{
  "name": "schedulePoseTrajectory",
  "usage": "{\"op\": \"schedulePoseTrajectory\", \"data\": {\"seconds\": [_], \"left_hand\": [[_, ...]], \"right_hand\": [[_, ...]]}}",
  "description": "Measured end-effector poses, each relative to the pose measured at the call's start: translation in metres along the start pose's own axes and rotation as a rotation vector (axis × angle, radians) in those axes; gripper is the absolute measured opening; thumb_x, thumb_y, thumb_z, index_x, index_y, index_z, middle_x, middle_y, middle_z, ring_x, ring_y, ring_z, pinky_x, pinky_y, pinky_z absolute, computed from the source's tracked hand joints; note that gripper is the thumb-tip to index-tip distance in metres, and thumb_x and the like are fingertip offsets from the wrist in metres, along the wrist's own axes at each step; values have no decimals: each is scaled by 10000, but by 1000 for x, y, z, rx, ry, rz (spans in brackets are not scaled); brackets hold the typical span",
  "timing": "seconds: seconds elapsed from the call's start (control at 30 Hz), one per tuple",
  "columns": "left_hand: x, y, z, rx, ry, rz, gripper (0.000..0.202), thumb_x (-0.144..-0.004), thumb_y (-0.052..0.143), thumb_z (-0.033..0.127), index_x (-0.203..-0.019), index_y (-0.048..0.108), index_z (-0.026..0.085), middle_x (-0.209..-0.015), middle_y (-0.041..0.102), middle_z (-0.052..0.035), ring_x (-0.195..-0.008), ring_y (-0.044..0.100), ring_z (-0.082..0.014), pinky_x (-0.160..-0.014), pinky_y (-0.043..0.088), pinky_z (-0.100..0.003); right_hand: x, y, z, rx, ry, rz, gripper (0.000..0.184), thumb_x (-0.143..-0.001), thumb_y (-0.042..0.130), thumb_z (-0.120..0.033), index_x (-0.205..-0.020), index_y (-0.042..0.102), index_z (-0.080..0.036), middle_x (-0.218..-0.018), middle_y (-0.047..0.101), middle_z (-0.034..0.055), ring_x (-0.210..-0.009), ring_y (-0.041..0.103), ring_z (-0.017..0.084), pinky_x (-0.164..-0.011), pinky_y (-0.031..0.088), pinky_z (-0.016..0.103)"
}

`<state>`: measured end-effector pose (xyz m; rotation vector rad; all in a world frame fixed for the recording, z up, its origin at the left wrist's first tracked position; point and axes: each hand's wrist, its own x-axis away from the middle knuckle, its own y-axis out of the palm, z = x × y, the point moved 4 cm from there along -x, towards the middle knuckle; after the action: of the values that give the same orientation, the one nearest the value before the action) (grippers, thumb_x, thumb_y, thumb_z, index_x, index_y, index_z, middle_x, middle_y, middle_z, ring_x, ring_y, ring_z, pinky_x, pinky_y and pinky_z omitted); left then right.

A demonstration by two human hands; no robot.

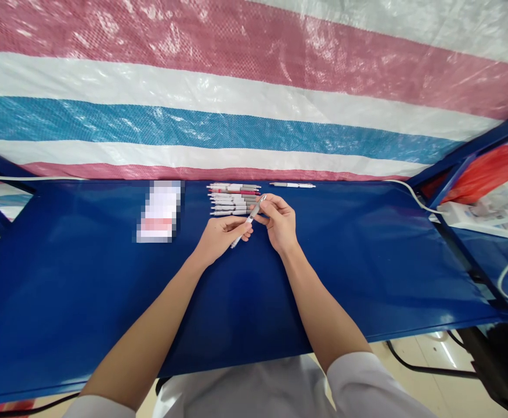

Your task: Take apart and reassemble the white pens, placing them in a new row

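Note:
Between my two hands is a white pen (249, 220) with a grey grip, held slanted above the table. My left hand (222, 235) is closed round its lower part. The fingers of my right hand (280, 219) pinch it near its upper end. Just behind my hands several pens (230, 203) lie side by side in a row, mostly white and grey, one of them with a dark red barrel. Apart from them, farther right at the back, lies a single white and grey pen (292, 185).
The blue table (105, 302) ends at a striped plastic sheet (236, 128). A blurred-out white and red rectangle (158, 212) lies to the left. On the right are a blue metal frame (449, 174), a white power strip (475, 217), a cable (504, 273) and a red plastic bag (491, 177).

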<state>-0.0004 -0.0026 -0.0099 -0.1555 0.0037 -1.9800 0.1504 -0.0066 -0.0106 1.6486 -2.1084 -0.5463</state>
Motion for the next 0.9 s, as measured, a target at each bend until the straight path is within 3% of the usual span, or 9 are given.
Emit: {"op": "schedulePoseTrajectory", "data": {"seconds": [0.17, 0.37, 0.43, 0.67, 0.9], "left_hand": [[0, -2, -1, -21, 32, 74, 341, -737, 785, 432, -944, 751, 163, -785, 748, -44, -694, 700, -183, -750, 571, -323], [2, 5, -6, 190, -162, -181, 355, -770, 751, 484, -905, 766, 156, -847, 761, -87, -739, 705, -191, -764, 581, -345], [3, 7, -6, 239, -188, -205, 348, -769, 755, 480, -896, 767, 156, -855, 761, -89, -747, 704, -187, -779, 580, -346], [2, 4, -1, -27, -4, -31, 331, -792, 735, 417, -1015, 740, 173, -852, 739, -48, -728, 693, -176, -734, 559, -309], [3, 3, 4, -305, 243, 142, 207, -775, 725, 324, -921, 771, 185, -780, 652, -11, -656, 598, -135, -632, 491, -253]], "right_hand": [[0, 0, -1, 3, -37, 37, 247, -611, 846, -299, -764, 668, -225, -809, 704, -44, -730, 706, 119, -595, 595, 206], [-1, -2, 1, -11, 7, 23, 243, -634, 818, -288, -843, 712, -225, -805, 743, -21, -693, 711, 135, -578, 600, 231], [-1, -1, 1, -33, 21, 4, 228, -643, 808, -278, -847, 723, -221, -809, 751, -17, -689, 713, 134, -575, 600, 228], [-2, -2, 2, -42, 10, 79, 244, -636, 810, -282, -853, 717, -222, -830, 751, -23, -734, 716, 135, -579, 598, 217], [-2, -4, 6, 32, -8, 95, 266, -652, 814, -327, -877, 708, -234, -844, 727, -36, -759, 689, 115, -625, 605, 223]]}}
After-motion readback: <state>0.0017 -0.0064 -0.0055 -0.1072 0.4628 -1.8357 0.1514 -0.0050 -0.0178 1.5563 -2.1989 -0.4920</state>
